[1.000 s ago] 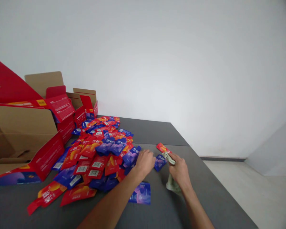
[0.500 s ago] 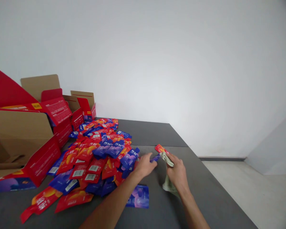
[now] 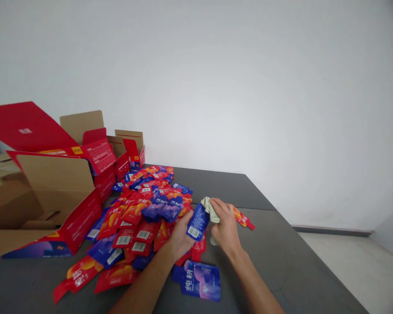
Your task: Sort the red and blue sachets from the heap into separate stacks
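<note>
A blue pouch (image 3: 196,223), its barcode side turned up, rests in my left hand (image 3: 180,235), which is closed around its left edge. My right hand (image 3: 225,224) is closed on a pale, crumpled cloth (image 3: 208,210) and presses it against the pouch's upper right end. Partly behind that hand, a red pouch (image 3: 243,218) lies on the table. Below my hands, another blue pouch (image 3: 201,280) lies flat. The big pile of red and blue pouches (image 3: 140,218) spreads out just left of my left hand.
Open red cardboard boxes (image 3: 81,213) with brown insides stand along the left side. The dark grey table (image 3: 281,261) has a seam across it and an edge at the right. A white wall (image 3: 216,87) rises behind; pale floor (image 3: 340,248) shows at right.
My left hand has lifted the blue pouch and turned its barcode side up. The cloth in my right hand has come against it. The view has shifted slightly left.
</note>
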`<control>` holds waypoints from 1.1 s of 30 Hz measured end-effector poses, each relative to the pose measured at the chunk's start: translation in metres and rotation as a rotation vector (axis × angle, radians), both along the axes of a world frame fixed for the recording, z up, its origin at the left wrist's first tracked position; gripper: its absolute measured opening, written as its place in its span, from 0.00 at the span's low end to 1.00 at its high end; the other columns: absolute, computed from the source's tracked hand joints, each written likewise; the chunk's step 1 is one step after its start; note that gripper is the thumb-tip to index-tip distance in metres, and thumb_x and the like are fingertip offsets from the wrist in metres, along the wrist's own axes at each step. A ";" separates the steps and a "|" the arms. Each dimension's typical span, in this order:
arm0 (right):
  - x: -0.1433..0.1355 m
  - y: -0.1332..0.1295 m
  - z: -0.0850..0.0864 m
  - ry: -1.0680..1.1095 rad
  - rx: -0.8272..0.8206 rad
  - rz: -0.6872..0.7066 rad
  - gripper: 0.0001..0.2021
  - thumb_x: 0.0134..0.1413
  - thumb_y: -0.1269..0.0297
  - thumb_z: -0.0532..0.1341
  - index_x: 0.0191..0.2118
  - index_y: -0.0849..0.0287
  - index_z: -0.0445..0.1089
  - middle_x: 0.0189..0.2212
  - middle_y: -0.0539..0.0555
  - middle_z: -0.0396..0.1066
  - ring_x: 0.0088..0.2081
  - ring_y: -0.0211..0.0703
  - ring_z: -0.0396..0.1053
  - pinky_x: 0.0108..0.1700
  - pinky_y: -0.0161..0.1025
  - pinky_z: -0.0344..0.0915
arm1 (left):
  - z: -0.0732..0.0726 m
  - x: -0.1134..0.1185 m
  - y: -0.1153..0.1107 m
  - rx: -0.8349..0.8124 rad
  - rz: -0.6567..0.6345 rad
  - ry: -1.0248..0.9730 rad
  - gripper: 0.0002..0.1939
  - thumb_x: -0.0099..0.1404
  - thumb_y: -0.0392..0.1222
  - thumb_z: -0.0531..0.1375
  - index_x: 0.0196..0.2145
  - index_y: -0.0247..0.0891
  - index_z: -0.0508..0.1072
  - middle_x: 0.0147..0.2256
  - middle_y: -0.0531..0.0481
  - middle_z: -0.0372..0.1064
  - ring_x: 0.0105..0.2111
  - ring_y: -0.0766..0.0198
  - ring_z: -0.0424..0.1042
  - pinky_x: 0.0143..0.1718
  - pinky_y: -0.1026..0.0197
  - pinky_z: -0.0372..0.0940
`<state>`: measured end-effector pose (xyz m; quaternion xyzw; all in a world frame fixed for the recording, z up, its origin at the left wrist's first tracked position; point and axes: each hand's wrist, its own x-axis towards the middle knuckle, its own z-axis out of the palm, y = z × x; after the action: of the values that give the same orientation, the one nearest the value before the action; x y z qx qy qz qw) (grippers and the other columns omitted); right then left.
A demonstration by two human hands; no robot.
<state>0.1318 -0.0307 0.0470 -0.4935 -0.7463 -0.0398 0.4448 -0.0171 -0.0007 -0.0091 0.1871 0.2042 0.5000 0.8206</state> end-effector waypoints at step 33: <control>-0.036 -0.026 -0.023 0.113 -0.033 0.309 0.29 0.49 0.80 0.54 0.57 0.50 0.67 0.53 0.55 0.69 0.50 0.49 0.67 0.51 0.50 0.64 | 0.031 -0.026 -0.002 0.042 0.004 0.009 0.16 0.54 0.36 0.55 0.39 0.31 0.75 0.34 0.41 0.76 0.33 0.55 0.76 0.37 0.54 0.70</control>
<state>0.0963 -0.0571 0.0239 -0.3815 -0.7876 0.0691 0.4789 -0.0428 -0.0024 0.0223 0.2061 0.1976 0.5049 0.8146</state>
